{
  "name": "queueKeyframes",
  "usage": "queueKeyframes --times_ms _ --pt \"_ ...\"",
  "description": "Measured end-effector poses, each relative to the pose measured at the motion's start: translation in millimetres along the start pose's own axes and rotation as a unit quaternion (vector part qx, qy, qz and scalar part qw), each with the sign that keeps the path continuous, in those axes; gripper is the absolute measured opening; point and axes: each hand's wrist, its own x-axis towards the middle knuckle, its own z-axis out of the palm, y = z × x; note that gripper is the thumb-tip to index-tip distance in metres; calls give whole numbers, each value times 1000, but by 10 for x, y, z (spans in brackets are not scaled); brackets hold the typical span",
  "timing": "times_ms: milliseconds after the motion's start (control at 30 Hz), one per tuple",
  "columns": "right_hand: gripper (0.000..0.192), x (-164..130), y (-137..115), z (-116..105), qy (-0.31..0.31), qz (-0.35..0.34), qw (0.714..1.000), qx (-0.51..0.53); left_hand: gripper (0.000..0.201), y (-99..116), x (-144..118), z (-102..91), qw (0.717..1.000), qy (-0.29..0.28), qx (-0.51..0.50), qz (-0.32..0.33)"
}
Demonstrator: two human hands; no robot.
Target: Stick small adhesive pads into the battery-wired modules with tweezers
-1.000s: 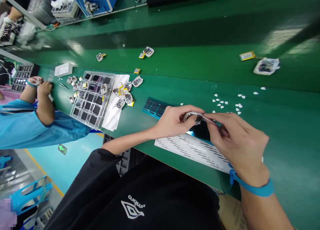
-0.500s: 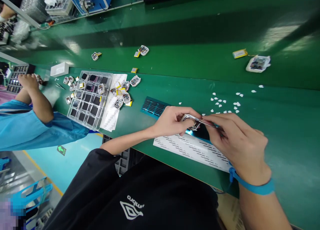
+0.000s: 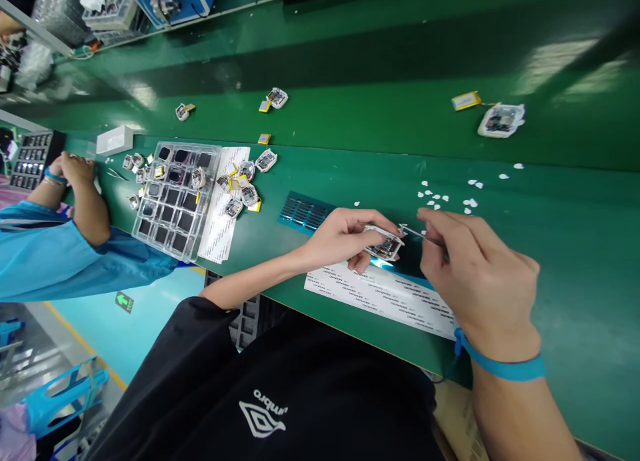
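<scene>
So your green bench (image 3: pixel 550 247) carries the printed sheet (image 3: pixel 380 297) just under both hands, prob as a work pad. Your left hand (image 3: pixel 345 237) has fingers clamped on the small module (image 3: pixel 385 246), steadying it; right hand (image 3: pixel 475 267) fingers pinch tweezers (image 3: pixel 420 233), tip just beside the module's edge.

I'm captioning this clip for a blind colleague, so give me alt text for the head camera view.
A person's left hand holds a small white-framed module over a green bench while the right hand brings tweezers to its edge. To the left lie a clear tray of dark squares, loose modules, and a co-worker's arm in a blue sleeve.
</scene>
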Motion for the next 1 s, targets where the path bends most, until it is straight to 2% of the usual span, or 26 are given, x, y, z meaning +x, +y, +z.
queueKeyframes --times_ms 167,267,400,567,667,767,833,1000 --pt "42 -22 59 -41 -31 -44 996 75 5 -11 3 6 1000 5 -8 -7" --pt "52 -30 76 -56 -31 -51 992 113 5 -25 7 1 1000 0 -5 2" --pt "53 -33 80 -54 -24 -63 989 131 5 -33 4 -5 1000 -8 -10 9" --pt "44 -26 50 -31 -8 -89 990 106 6 -29 -1 -8 1000 -6 -8 8" --pt "41 -19 35 -11 9 -43 998 55 8 -28 0 -7 1000 -3 -3 8" --pt "54 -22 46 -4 2 -5 999 44 8 -22 -3 -1 1000 7 4 0" --pt "61 -34 63 -9 -14 -21 998 58 7 -13 -8 6 1000 9 6 -2" --pt "62 -80 109 -29 -54 -68 993 85 7 13 -15 26 1000 11 12 -12"
